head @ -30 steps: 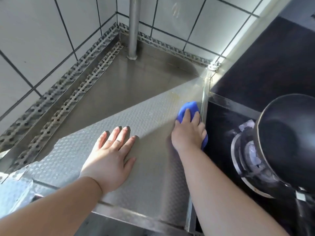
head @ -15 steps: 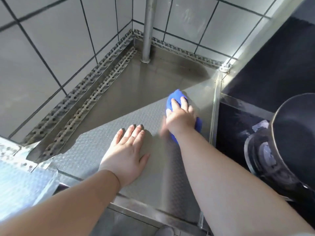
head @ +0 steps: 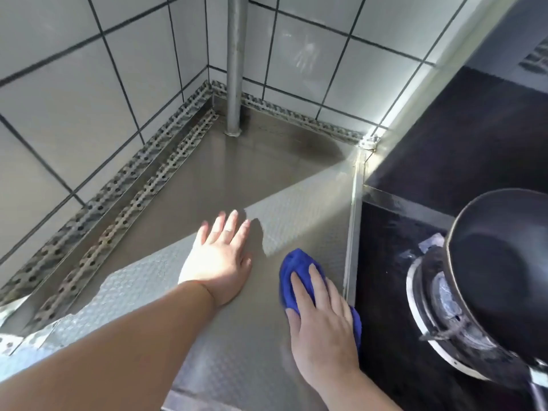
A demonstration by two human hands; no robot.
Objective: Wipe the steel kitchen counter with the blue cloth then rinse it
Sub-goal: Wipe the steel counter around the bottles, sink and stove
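While your right hand (head: pixel 323 327) hides most of the cloth (head: pixel 292 266), fingers pressing it flat, your left hand (head: pixel 218 259) lies spread on the counter (head: pixel 296 209); the pan (head: pixel 501 262) is cut off right.

Head camera looks steeply down, close over the counter (head: pixel 267 185), edges perhaps distorted.

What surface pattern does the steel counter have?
An embossed small-dot texture on the steel counter, clearest in the sunlit patch, head view.

A bright blue cloth (head: pixel 292 269) shows under the right hand (head: pixel 321 324). Beneath both hands, the grey steel counter (head: pixel 237 360) bears an embossed diamond pattern. Beyond the left hand (head: pixel 218 262), pale grey wall tiles (head: pixel 74 93) carry dark grout lines. Right of the right hand sits a black pan (head: pixel 501 268) on a black glass stove (head: pixel 382 345).
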